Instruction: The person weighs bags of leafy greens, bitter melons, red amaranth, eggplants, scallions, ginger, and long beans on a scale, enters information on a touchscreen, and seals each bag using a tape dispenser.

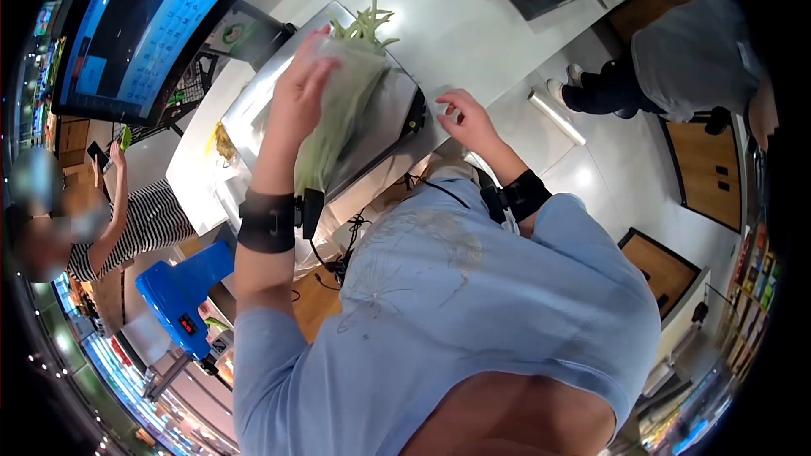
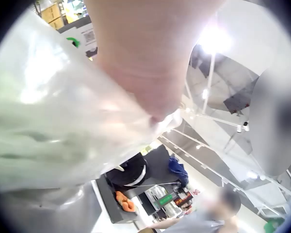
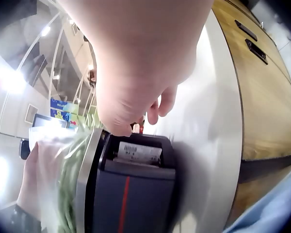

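1. Position of the load. The clear plastic bag (image 1: 338,118) of long green beans (image 1: 365,27) lies along the flat stainless-steel scale platter (image 1: 253,110). The scale stands near the near edge of the white tabletop (image 1: 473,17).

2. Left hand (image 1: 297,105). Its grip is closed round the upper part of the bag, fingers curled into the plastic. We cannot confirm that the full weight rests on the platter while this grip holds.

3. Right hand (image 1: 467,121). Its fingers are loosely curled and hold nothing. It hovers just above the dark grey label printer (image 3: 136,189) at the platter's right side.

4. Progress. A white printed label (image 3: 138,153) shows in the printer slot, so we judge bagging and weighing largely done. The label is not yet removed, and none is visible on the bag.
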### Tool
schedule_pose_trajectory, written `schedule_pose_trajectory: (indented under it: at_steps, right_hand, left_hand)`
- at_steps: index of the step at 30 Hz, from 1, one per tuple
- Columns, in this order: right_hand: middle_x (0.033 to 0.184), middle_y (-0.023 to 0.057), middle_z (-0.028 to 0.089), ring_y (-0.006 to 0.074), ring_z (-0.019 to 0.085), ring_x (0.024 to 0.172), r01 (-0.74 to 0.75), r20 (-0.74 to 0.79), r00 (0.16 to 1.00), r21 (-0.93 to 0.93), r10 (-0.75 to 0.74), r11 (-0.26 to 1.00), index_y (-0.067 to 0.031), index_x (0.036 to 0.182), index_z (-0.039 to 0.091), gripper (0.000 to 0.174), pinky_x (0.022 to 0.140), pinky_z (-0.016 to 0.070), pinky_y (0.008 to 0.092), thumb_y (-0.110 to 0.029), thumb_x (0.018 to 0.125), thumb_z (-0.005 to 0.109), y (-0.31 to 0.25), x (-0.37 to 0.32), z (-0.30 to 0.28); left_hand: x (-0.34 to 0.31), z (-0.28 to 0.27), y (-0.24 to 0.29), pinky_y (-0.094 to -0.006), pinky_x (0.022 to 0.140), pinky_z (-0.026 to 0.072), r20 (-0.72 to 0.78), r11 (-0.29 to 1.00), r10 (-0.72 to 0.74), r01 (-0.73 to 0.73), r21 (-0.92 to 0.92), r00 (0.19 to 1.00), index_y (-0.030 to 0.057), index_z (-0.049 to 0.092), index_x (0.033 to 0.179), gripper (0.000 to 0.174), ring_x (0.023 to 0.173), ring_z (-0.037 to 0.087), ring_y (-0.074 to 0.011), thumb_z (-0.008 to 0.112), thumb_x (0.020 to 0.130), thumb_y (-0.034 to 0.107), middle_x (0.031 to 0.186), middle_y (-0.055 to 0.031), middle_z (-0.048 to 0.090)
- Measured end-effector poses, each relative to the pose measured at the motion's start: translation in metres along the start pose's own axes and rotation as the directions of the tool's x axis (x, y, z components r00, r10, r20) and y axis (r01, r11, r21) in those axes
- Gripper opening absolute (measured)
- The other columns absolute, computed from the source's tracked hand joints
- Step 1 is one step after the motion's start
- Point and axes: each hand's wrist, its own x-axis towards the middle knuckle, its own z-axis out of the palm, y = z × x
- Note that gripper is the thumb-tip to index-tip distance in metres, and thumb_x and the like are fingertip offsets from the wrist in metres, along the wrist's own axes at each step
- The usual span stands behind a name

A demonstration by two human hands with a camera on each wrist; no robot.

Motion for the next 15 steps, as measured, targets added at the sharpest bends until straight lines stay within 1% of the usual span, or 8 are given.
schedule_pose_trajectory:
  at_steps: [1,3,4,5,7,9,13,15]
  right_hand:
    - [0.100,0.0058,0.057,0.0159,0.058,0.077,0.045,0.027,0.999,-0.014,-0.045,0.999,-0.0081,0.103,0.059,0.026,0.064,0.0476,0.0261,-0.008,0.078,0.066,-0.003,-0.002,0.004]
    - [0.101,0.0061,0.058,0.0179,0.059,0.078,0.023,0.049,0.999,-0.021,-0.022,1.000,-0.0095,0.105,0.060,0.028,0.066,0.0494,0.0280,-0.011,0.078,0.067,-0.006,-0.003,0.011]
    - [0.100,0.0060,0.059,0.0192,0.060,0.079,0.063,0.032,0.998,-0.070,-0.061,0.996,-0.0095,0.104,0.060,0.027,0.066,0.0499,0.0296,-0.012,0.078,0.067,-0.006,-0.003,0.015]
    - [0.098,0.0058,0.060,0.0204,0.061,0.079,0.101,0.019,0.995,-0.120,-0.099,0.988,-0.0096,0.102,0.060,0.026,0.066,0.0504,0.0312,-0.014,0.078,0.067,-0.006,-0.005,0.018]
    - [0.095,0.0061,0.060,0.0224,0.061,0.079,0.116,0.005,0.993,-0.153,-0.117,0.981,-0.0097,0.100,0.060,0.024,0.066,0.0504,0.0329,-0.014,0.078,0.067,-0.005,-0.005,0.024]
    - [0.093,0.0063,0.061,0.0243,0.061,0.080,0.140,-0.005,0.990,-0.189,-0.144,0.972,-0.0098,0.098,0.060,0.022,0.066,0.0504,0.0346,-0.014,0.078,0.066,-0.001,-0.002,0.026]
    - [0.085,0.0083,0.061,0.0283,0.059,0.080,0.319,-0.059,0.936,-0.271,-0.347,0.908,-0.0084,0.089,0.060,0.011,0.066,0.0491,0.0371,-0.011,0.079,0.064,0.002,0.003,0.028]
    - [0.084,0.0092,0.060,0.0303,0.058,0.081,0.321,-0.055,0.936,-0.266,-0.347,0.909,-0.0072,0.087,0.060,0.010,0.069,0.0480,0.0383,-0.010,0.078,0.064,0.005,0.006,0.028]
  left_hand:
    - [-0.003,0.001,-0.003,-0.0296,0.101,0.0363,0.011,1.000,0.004,-0.004,0.006,1.000,-0.0023,0.059,0.101,0.022,0.120,0.050,-0.0244,0.047,0.096,0.016,0.123,-0.0179,0.056]
    - [-0.007,-0.005,-0.003,-0.0304,0.093,0.0400,-0.248,0.922,-0.361,0.304,-0.240,0.899,0.0037,0.060,0.099,0.026,0.102,0.055,-0.0187,0.042,0.098,0.022,0.106,-0.0124,0.062]
    - [-0.007,-0.002,-0.001,-0.0336,0.079,0.0409,-0.379,0.911,-0.401,0.321,-0.258,0.834,0.0053,0.053,0.084,0.040,0.071,0.045,-0.0190,0.029,0.101,0.032,0.074,-0.0050,0.048]
    - [-0.007,-0.003,0.000,-0.0336,0.079,0.0409,-0.374,0.914,-0.396,0.322,-0.245,0.839,0.0053,0.053,0.084,0.040,0.071,0.045,-0.0190,0.029,0.101,0.032,0.074,-0.0050,0.048]
    - [-0.006,-0.009,0.009,-0.0335,0.072,0.0395,-0.227,0.452,-0.486,0.021,-0.892,0.844,0.0106,0.043,0.078,0.032,0.060,0.037,-0.0161,0.030,0.101,0.030,0.063,-0.0013,0.035]
    - [-0.006,-0.021,0.018,-0.0327,0.064,0.0367,-0.309,0.532,-0.507,0.010,-0.847,0.805,0.0131,0.035,0.075,0.031,0.055,0.030,-0.0144,0.030,0.101,0.030,0.059,0.0006,0.027]
    - [-0.007,-0.049,0.056,-0.0242,0.050,0.0246,-0.423,0.455,-0.519,-0.179,-0.872,0.743,0.0118,0.033,0.070,0.033,0.051,0.023,-0.0094,0.032,0.100,0.025,0.056,0.0027,0.025]
    - [-0.012,-0.074,0.062,-0.0270,0.051,0.0275,-0.394,0.262,-0.458,-0.302,-0.917,0.797,0.0122,0.037,0.074,0.030,0.053,0.025,-0.0118,0.032,0.100,0.026,0.057,0.0009,0.025]
